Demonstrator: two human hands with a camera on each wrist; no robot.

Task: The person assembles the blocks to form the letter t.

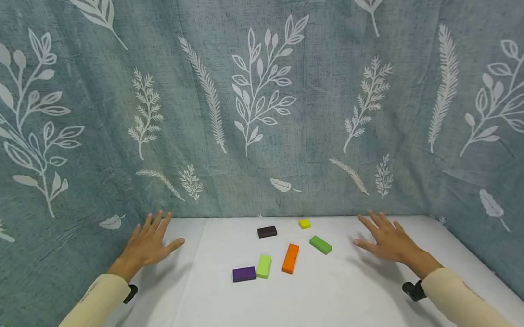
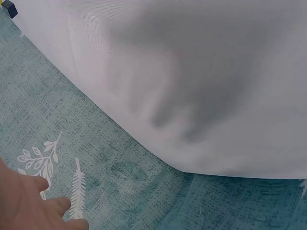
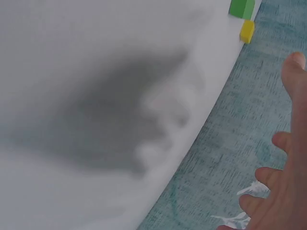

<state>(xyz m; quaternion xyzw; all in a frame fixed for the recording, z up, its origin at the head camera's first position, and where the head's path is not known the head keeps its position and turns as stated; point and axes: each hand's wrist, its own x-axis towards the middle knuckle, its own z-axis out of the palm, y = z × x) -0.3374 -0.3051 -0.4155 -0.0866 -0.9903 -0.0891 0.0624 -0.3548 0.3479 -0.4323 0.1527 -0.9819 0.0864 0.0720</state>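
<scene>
My left hand (image 1: 147,246) is held over the left part of the white table, fingers spread and nothing in it. Over the right part, my right hand (image 1: 387,241) is likewise spread and holds nothing. Between them lie several small blocks: a black block (image 1: 267,232), a small yellow block (image 1: 304,223), a green block (image 1: 321,244), an orange block (image 1: 290,259), a light green block (image 1: 263,266) and a purple block (image 1: 243,274). The green block is nearest to the right hand. In the right wrist view, the yellow block (image 3: 247,31) sits near the table's edge.
A teal curtain (image 1: 264,106) with white leaf prints hangs along the table's back edge and sides. The white tabletop (image 1: 222,306) carries the shadows of both hands. A dark band (image 1: 414,291) is on the right wrist, another (image 1: 130,294) on the left.
</scene>
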